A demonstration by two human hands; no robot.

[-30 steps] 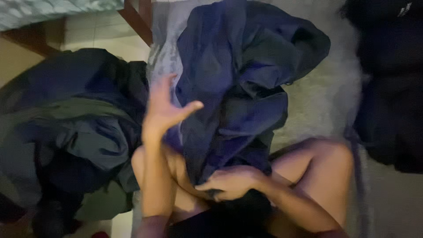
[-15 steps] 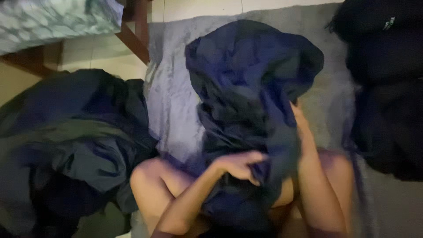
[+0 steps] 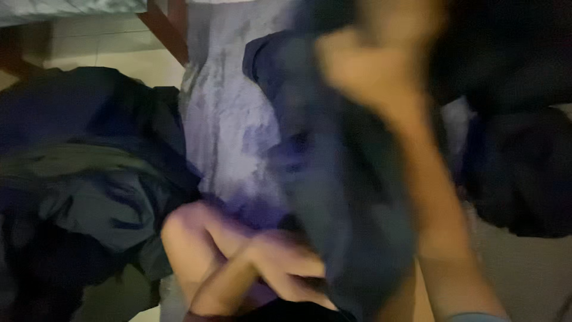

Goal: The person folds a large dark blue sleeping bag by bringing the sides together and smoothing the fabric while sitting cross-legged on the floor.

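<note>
The view is heavily blurred by motion. A dark blue garment [image 3: 348, 203] hangs lifted in front of me over a grey rug [image 3: 229, 119]. My right hand [image 3: 369, 65] is raised high at the upper middle, closed on the garment's top part, with my forearm running down to the lower right. My left hand [image 3: 286, 268] is low, just over my bare knee [image 3: 185, 232], gripping the garment's lower edge. The fingers of both hands are too smeared to make out singly.
A heap of dark blue and grey-green clothes [image 3: 89, 179] lies on the floor at the left. More dark clothes [image 3: 518, 167] are piled at the right. A wooden furniture leg [image 3: 170, 30] and a pale tiled floor [image 3: 89, 48] show at the top left.
My right hand has swept up from beside the garment to high above it, lifting the cloth. My left hand has dropped lower, toward my knee. The camera has shifted closer.
</note>
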